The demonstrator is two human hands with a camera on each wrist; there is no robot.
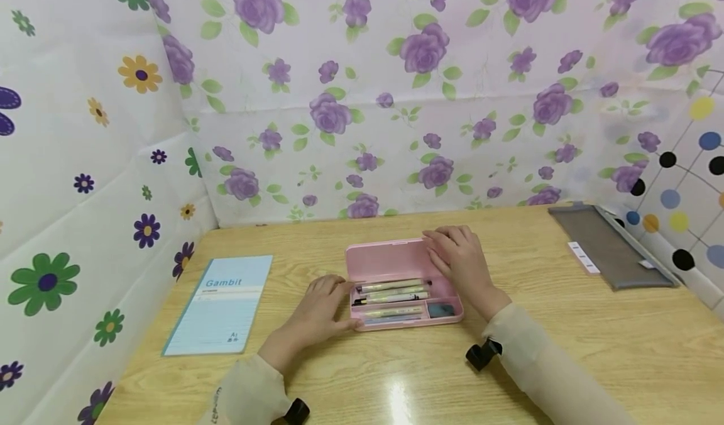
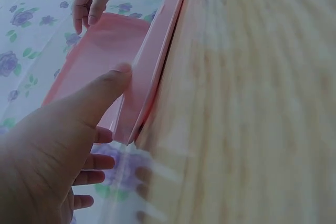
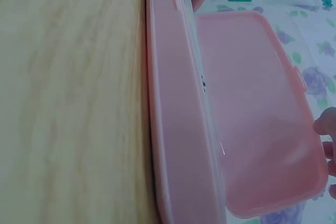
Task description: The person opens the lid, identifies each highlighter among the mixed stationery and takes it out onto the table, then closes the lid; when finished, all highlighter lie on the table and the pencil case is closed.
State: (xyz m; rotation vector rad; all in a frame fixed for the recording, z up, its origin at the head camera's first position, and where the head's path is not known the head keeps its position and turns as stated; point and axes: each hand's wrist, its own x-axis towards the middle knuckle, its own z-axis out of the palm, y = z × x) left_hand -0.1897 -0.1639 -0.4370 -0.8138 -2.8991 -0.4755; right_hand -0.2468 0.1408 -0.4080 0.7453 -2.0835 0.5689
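A pink pencil case [image 1: 407,326] lies on the table with its lid [image 1: 384,261] raised. Several pens and pencils [image 1: 393,297] fill its long compartments, and a dark blue-grey block [image 1: 441,310] sits in the small front right one. My left hand [image 1: 317,305] is at the case's left end. Its extended thumb [image 2: 113,80] touches the front wall near the corner, while the other fingers reach past that end. At the lid's upper right corner, my right hand [image 1: 460,261] pinches the edge between thumb and fingers; only fingertips show in the right wrist view.
On the left of the wooden table [image 1: 339,381] lies a light blue notebook [image 1: 226,305]. A grey mesh pouch [image 1: 616,242] is at the far right, with a small pink-and-white strip [image 1: 584,258] by its left edge. Flowered cloth [image 1: 351,148] hangs behind the table.
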